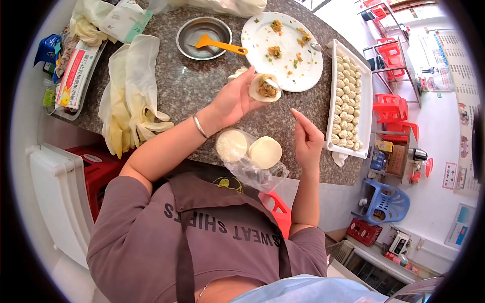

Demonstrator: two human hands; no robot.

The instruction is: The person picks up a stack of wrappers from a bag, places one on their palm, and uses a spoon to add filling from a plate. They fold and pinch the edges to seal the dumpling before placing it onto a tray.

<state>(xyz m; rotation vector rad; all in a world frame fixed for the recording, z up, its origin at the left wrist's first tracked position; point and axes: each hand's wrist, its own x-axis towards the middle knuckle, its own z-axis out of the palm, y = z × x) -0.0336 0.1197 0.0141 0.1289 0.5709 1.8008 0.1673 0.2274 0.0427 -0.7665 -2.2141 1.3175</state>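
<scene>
Left hand (233,100) up at frame centre, fingers cupped under dumpling wrapper (262,92), filling heaped in middle. Right hand (308,140) lower right, fingers pinched on thin stick (274,84), tip at filling. Risk: stick pokes through soft wrapper, or wrapper tips and filling drops onto bench (192,83). Wrapper stack (248,147) lies just below, tray (368,86) at right.

Left hand (233,98) fingertips behind wrapper (265,88); right hand (308,139) utensil (284,96) too thin to identify; bag (222,6) cropped
</scene>
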